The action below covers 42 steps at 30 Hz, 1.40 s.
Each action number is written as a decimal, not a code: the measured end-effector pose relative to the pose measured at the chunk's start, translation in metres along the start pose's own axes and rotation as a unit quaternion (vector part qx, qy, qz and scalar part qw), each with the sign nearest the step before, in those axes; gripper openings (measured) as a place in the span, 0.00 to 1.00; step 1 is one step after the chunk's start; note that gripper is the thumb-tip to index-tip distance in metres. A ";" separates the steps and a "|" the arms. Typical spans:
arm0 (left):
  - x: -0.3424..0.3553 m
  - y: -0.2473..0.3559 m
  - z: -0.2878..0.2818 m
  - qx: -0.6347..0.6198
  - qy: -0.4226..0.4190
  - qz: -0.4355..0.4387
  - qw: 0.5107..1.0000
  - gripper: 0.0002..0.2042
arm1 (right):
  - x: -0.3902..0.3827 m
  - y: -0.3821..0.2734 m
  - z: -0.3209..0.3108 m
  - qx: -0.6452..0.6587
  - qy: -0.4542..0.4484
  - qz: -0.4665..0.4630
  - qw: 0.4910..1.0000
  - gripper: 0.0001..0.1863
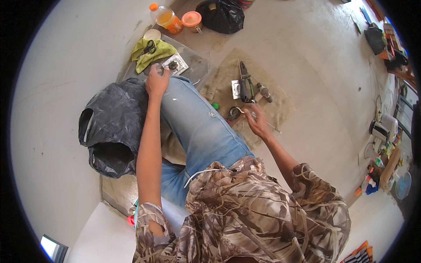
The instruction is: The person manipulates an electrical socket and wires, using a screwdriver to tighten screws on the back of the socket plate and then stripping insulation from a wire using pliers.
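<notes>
The person sits on the floor (315,79) with one leg in blue jeans (197,127) stretched toward 12 o'clock. The left hand (157,82) rests palm-down at the knee, at about 11 o'clock from the picture's centre; its fingers (153,70) are spread and lie flat on a clear plastic sheet (197,65), gripping nothing that can be made out. Just beyond the fingertips, toward 12 o'clock, lies a white switch plate (175,65) with a dark part at its middle. Beside it, at 10 o'clock, a yellow-green cloth (149,55) carries black-handled scissors (150,46). The right hand (258,122) sits just right of centre over a brown burlap mat (272,96); its fingers (252,115) are curled and pinched on a thin wire (245,110), whose far end cannot be traced. Touching close at 9 o'clock of that hand is a small dark round part (233,114). At 12 o'clock of the hand lie dark pliers (245,83) across a second white plate (236,90), with a grey fitting (265,93) just beside them. A black plastic bag (112,131) lies at 9 o'clock of the leg. At the top, well apart, stand an orange-capped bottle (166,17), an orange lid (191,19) and another black bag (221,15).
</notes>
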State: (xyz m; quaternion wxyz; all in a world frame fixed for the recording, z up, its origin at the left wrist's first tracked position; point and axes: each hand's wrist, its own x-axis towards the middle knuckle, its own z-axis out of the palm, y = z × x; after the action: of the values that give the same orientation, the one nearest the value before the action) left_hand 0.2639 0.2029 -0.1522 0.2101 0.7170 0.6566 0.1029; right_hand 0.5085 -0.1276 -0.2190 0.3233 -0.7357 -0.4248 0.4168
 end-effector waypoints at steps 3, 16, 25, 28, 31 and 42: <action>-0.025 -0.011 -0.007 -0.064 -0.047 0.007 0.997 0.23 | 0.028 -0.038 0.041 0.371 -0.281 0.087 0.881 0.34; -0.189 0.000 -0.028 -0.181 0.043 0.075 0.980 0.27 | 0.049 -0.036 0.092 0.412 -0.340 0.167 0.829 0.41; -0.300 -0.021 -0.101 -0.347 -0.186 -0.065 0.917 0.18 | -0.028 -0.053 0.044 0.361 -0.347 0.263 0.824 0.39; -0.319 -0.018 -0.122 -0.313 -0.165 -0.046 0.934 0.14 | 0.016 -0.075 0.050 0.405 -0.308 0.279 0.814 0.39; -0.334 -0.015 -0.125 -0.237 -0.172 0.021 0.956 0.13 | 0.049 -0.104 0.048 0.349 -0.249 0.147 0.892 0.34; -0.332 -0.016 -0.140 -0.257 -0.040 -0.006 0.966 0.08 | -0.009 -0.265 0.004 -0.124 -0.442 -0.260 0.850 0.17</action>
State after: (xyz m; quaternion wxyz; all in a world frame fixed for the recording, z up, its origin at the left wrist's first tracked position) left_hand 0.1520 -0.1002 0.0081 0.4135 0.6388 0.6034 0.2384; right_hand 0.4084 -0.0217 0.0023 0.1039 -0.3706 -0.7467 0.5424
